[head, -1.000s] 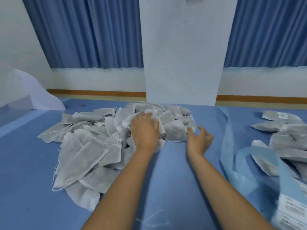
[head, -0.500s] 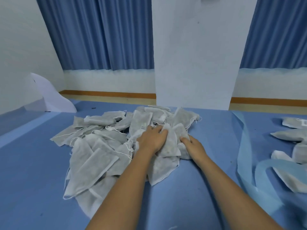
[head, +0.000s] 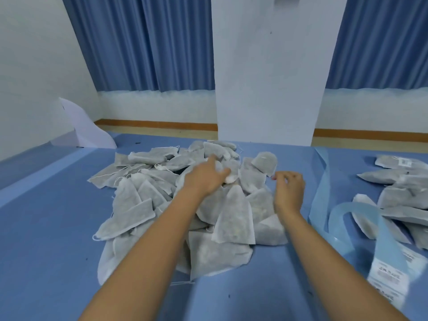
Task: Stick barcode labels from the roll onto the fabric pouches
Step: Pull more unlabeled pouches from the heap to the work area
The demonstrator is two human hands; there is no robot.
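A heap of grey-white fabric pouches (head: pixel 234 212) with thin drawstrings lies mid-table. My left hand (head: pixel 206 178) reaches over the heap's far part, fingers stretched out and resting on the pouches. My right hand (head: pixel 289 191) hovers at the heap's right edge with loosely curled fingers and nothing in it. The label roll's pale blue backing strip (head: pixel 324 188) loops along the right side, and its barcode labels (head: pixel 389 279) show blurred at the lower right. A second group of pouches (head: pixel 403 181) lies at the far right, one bearing a label.
The blue table (head: pixel 46 239) runs to a white wall on the left, where a curled white sheet (head: pixel 85 128) leans. A white pillar (head: pixel 268 89) and blue curtains stand behind the table's far edge.
Half a second ago both hands gripped pouches in the heap. They have let go and moved outward again, and pouches now lie nearer to me.
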